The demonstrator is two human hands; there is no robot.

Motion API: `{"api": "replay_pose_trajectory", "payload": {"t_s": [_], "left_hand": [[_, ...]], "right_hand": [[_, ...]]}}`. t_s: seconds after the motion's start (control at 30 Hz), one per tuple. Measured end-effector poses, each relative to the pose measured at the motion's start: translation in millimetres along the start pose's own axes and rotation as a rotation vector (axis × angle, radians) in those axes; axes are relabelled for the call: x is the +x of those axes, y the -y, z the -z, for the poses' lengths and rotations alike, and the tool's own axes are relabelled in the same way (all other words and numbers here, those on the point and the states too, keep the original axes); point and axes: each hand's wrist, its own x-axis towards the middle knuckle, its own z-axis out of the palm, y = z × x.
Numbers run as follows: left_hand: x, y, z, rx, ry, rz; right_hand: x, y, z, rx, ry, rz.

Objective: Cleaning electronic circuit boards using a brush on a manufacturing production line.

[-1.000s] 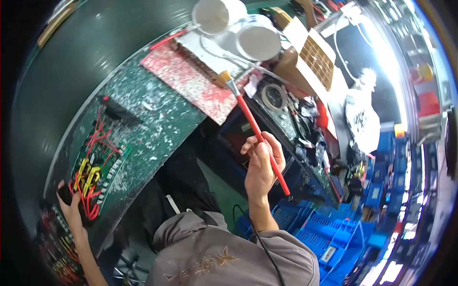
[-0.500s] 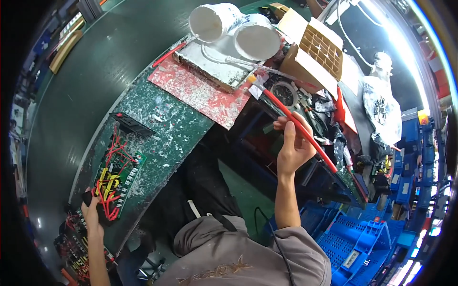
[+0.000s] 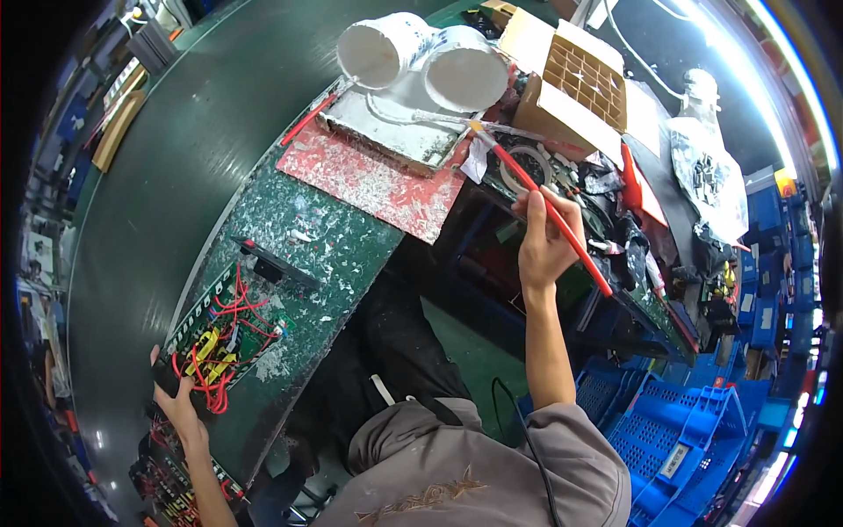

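My right hand [image 3: 544,241] is raised and shut on a long red-handled brush [image 3: 549,211], whose tip reaches a white cloth next to a grey tray [image 3: 395,136]. Just beyond the tray lie two white plastic buckets [image 3: 421,61] on their sides. My left hand [image 3: 180,408] rests at the lower left, gripping the edge of a circuit board [image 3: 228,329] with red and yellow wires. The board lies on a paint-speckled green bench [image 3: 325,237].
A red speckled sheet [image 3: 369,180] lies under the tray. A cardboard box with a divider grid [image 3: 580,79] stands at the back right, among cluttered tools. Blue plastic crates [image 3: 685,430] fill the floor at the lower right. More wired boards [image 3: 167,487] sit at the lower left.
My right hand has lifted and swung the red brush away from me toward the tray and buckets. The left hand has stayed on the wired board.
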Motion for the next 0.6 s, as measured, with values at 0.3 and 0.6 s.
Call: {"api": "replay_pose_trajectory", "payload": {"t_s": [0.3,0.6], "left_hand": [[-28.0,28.0,-14.3,0.136,-0.226,-0.451],[-44.7,47.2,-14.9,-0.157,-0.25,-0.509]], "right_hand": [[58.1,-3.0,-42.9,-0.347,0.152,0.167],[79.2,4.5,-64.9,-0.479,0.257,0.136]]}}
